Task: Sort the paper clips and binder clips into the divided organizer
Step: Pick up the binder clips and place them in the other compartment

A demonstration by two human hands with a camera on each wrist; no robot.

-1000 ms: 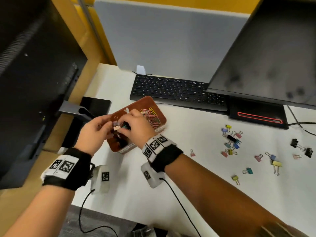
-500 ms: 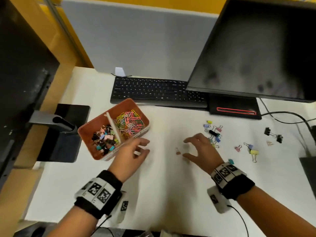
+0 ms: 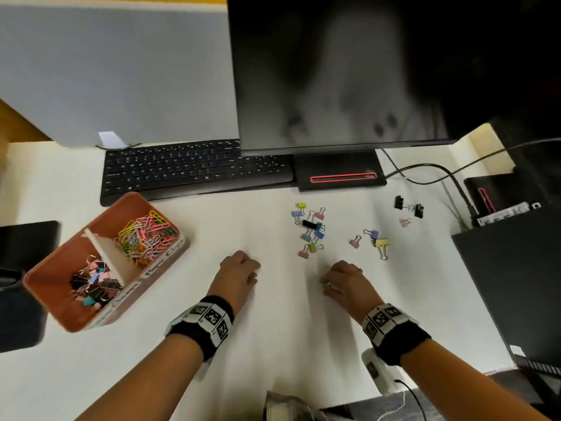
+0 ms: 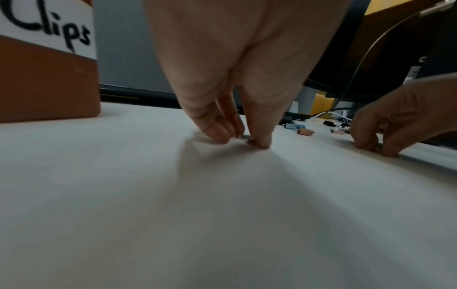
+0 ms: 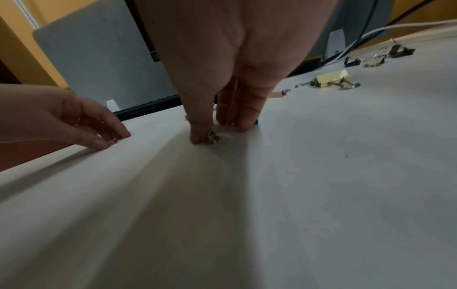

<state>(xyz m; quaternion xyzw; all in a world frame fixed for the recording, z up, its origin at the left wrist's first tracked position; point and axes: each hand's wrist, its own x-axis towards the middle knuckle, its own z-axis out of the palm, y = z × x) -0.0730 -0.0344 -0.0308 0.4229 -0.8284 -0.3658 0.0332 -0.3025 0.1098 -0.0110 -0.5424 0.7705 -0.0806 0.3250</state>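
The orange divided organizer [image 3: 76,253] stands at the left; coloured paper clips [image 3: 145,235] fill its far compartment and binder clips [image 3: 94,281] its near one. My left hand [image 3: 255,273] is down on the white desk right of it, and its thumb and fingers pinch a small binder clip [image 4: 243,139] lying on the surface. My right hand [image 3: 324,284] is beside it, fingertips down, pinching a small yellowish binder clip [image 5: 213,136] against the desk. Loose binder clips [image 3: 309,229] lie just beyond both hands.
More binder clips [image 3: 376,241] lie to the right, with two black ones [image 3: 408,205] near the cables. A black keyboard [image 3: 194,168] and a monitor [image 3: 334,71] on its base [image 3: 340,174] stand behind. A dark box [image 3: 516,284] blocks the right edge.
Both hands left the organizer and came down to the desk's middle. Half a second ago their fingers were spread above the surface; now each pinches a small clip.
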